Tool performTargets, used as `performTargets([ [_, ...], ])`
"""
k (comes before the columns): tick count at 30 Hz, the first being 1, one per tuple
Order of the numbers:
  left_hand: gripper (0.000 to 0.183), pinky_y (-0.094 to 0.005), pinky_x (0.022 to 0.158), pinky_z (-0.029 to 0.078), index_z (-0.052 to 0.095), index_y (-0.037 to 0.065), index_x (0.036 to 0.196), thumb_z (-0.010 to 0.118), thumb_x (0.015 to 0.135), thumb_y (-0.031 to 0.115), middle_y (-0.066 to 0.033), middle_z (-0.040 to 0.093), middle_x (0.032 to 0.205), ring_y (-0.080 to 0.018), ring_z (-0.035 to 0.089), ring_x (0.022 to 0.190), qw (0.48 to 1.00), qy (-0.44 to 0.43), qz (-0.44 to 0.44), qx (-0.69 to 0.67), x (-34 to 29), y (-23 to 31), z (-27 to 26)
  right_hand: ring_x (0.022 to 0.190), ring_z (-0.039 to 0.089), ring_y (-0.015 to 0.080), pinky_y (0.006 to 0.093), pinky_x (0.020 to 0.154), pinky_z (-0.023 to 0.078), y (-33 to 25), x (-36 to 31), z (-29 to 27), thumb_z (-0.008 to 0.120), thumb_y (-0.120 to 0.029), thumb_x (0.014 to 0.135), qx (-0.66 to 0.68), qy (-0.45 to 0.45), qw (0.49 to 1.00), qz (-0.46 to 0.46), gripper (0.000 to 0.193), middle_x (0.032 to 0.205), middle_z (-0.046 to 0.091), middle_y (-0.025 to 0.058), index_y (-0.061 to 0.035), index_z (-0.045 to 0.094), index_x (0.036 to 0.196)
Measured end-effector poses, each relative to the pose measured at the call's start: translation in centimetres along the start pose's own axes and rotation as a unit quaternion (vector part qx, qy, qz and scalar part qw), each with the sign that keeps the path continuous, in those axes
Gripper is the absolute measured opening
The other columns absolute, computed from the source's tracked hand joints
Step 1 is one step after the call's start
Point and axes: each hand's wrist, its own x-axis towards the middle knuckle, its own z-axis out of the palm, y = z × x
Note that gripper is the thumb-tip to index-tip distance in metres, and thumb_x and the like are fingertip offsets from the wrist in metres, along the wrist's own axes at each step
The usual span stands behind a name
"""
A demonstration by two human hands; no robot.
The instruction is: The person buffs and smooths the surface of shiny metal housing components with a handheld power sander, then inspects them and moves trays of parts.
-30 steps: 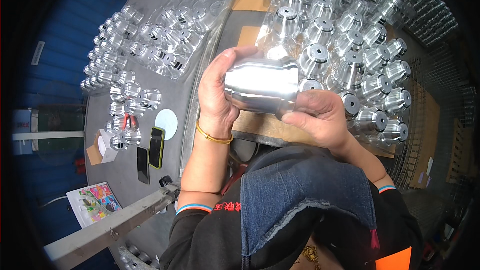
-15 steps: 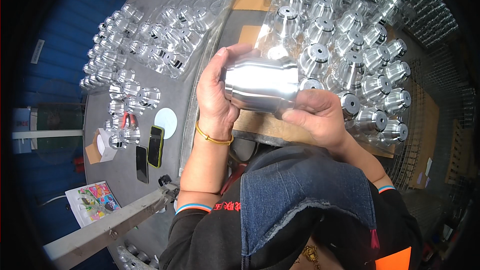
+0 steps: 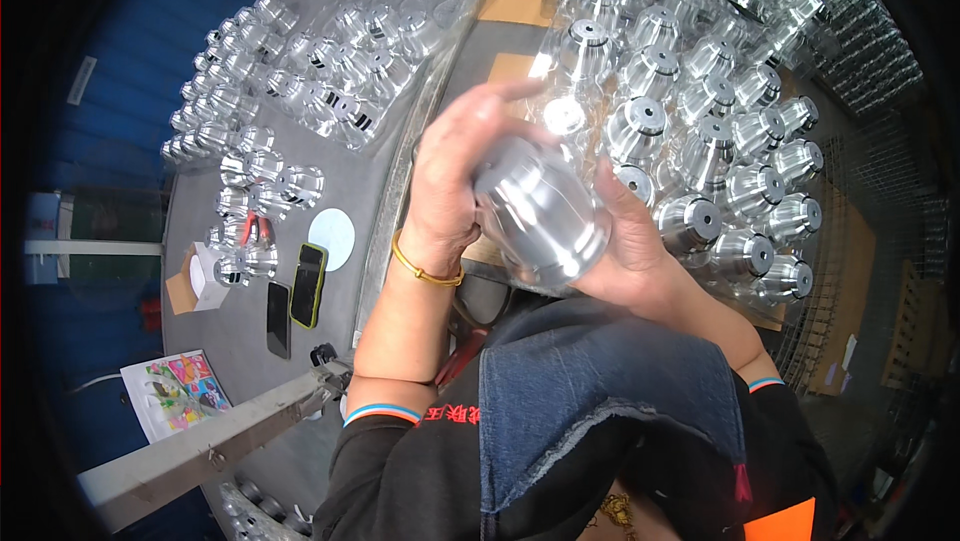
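Note:
A shiny silver metal housing, round and stepped in width, is tilted between my two hands and smeared by motion. My left hand is closed around its upper left end, the fingers reaching over the far side. At the lower right, my right hand cradles the wider end. Its thumb stands up beside the metal, while its other fingers are hidden behind the piece. On my left wrist is a gold bangle.
Many similar metal housings stand in clear plastic trays on the right. More housings stand on the grey table to the left. Two phones, a white disc and a small open box lie there. A metal beam crosses the lower left.
The housing has turned from lying level to tilted, its right end swinging down toward me. My right hand has shifted lower, and its thumb has lifted off the metal.

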Motion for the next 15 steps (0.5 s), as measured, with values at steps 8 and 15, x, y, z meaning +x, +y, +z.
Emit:
performTargets([
  [8,0.057,-0.0267,0.069,0.052,0.050,-0.009,0.118,0.042,0.090,0.040,-0.0222,0.064,0.086,-0.0202,0.064,0.073,0.999,-0.015,-0.029,0.042,0.1,0.1,-0.5,0.112,0.052,0.0219,0.0391,0.091,0.046,1.2,1.3,0.6,0.059,-0.043,0.084,0.003,-0.016,0.999,-0.034,0.063,0.122,0.052,0.0090,-0.0053,0.037,0.130],
  [15,0.043,-0.0304,0.082,0.047,0.054,-0.002,0.118,0.054,0.087,0.028,-0.0166,0.063,0.099,-0.0222,0.061,0.091,0.974,0.176,0.049,0.136,2.7,-5.4,-7.7,0.113,0.052,0.0252,0.0435,0.094,0.044,1.2,1.8,0.3,0.060,-0.038,0.084,0.036,-0.003,0.998,-0.050,0.059,0.122,0.052,0.0121,-0.0048,0.040,0.129],
])
